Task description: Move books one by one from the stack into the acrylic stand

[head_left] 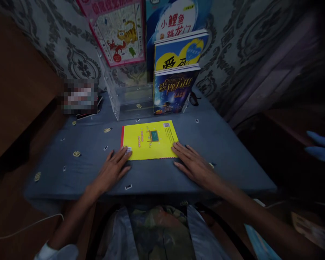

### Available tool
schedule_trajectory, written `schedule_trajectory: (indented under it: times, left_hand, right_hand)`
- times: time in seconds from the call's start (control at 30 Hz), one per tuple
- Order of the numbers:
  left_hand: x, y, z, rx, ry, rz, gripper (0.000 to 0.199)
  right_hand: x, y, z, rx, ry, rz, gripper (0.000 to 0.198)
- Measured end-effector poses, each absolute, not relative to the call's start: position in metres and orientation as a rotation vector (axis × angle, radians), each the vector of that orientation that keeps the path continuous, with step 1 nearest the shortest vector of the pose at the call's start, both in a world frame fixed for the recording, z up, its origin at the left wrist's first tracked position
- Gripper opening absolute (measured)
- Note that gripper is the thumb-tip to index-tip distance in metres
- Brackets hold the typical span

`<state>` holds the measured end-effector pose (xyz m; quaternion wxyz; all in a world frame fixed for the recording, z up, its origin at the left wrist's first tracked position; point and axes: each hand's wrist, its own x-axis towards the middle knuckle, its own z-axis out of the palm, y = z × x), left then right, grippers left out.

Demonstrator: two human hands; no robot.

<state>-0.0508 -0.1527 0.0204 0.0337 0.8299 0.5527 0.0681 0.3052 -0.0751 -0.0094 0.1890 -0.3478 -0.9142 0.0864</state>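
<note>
hands [115,169] touch yellow book [149,141] | rear blue book [176,21]: "小鲤鱼跳龙门"

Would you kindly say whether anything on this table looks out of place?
Only the pixelated patch at the back left of the table stands out: blocky squares hide most of what lies there. I see no spill or damage; the yellow book lies flat, the left hand and right hand at its near corners.

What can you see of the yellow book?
The yellow book lies shut and flat on the blue tablecloth, in front of the clear rack. Its paper-looking cover shows a green chalkboard picture, pink lettering, a QR code at the far right corner and a red strip down the left edge. The left hand and right hand touch its near corners.
</note>
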Motion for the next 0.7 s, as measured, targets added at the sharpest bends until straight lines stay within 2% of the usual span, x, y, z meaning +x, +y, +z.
schedule_trajectory:
  times: [0.17,0.27,0.37,0.57,0.7]
  left_hand:
    - [-0.043,-0.128,0.022,2.577,1.738,0.157,0.059]
    - [-0.04,-0.128,0.028,2.669,1.731,0.123,0.057]
    - [-0.039,-0.146,0.033,2.8,1.673,0.09,0.056]
    - [-0.034,-0.214,0.026,2.89,1.557,0.097,0.069]
    - [-0.033,-0.244,0.026,2.834,1.534,0.126,0.056]
  right_hand:
    - [0.299,-0.079,-0.007,-0.975,-2.579,0.141,0.05]
    - [0.299,-0.091,-0.005,-0.931,-2.577,0.044,0.049]
    - [0.307,-0.117,-0.003,-0.865,-2.56,0.005,0.049]
    - [0.329,-0.177,-0.019,-0.746,-2.478,0.062,0.048]
    - [0.336,-0.194,-0.016,-0.689,-2.359,0.17,0.044]
